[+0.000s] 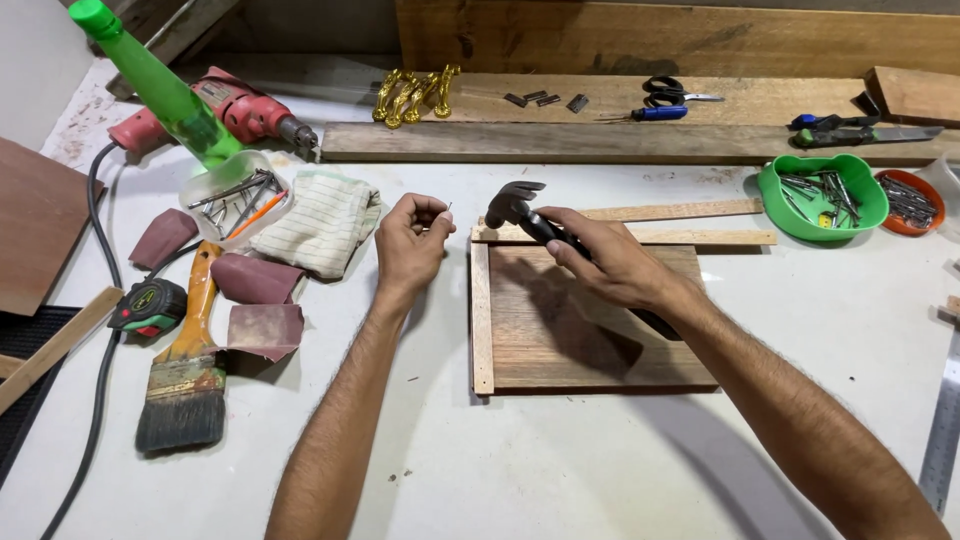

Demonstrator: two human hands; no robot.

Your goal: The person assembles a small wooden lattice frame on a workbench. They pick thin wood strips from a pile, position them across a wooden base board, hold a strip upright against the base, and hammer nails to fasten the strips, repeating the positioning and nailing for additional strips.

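Observation:
My right hand (612, 264) grips the black handle of a claw hammer (514, 202), its head raised over the top left corner of a brown wooden board (590, 345). Pale wood strips (481, 320) edge the board's left and top sides. My left hand (410, 243) hovers just left of the board and pinches a small thin nail (449, 209) between thumb and fingertips, close to the hammer head.
At the left lie a clear tub of nails (232, 196), a striped cloth (318, 222), sandpaper pieces (262, 325), a paintbrush (188, 370), a tape measure (148, 305), a red drill (235, 110) and a green bottle (160, 85). Green and orange nail bowls (822, 195) sit right. Planks cross the back.

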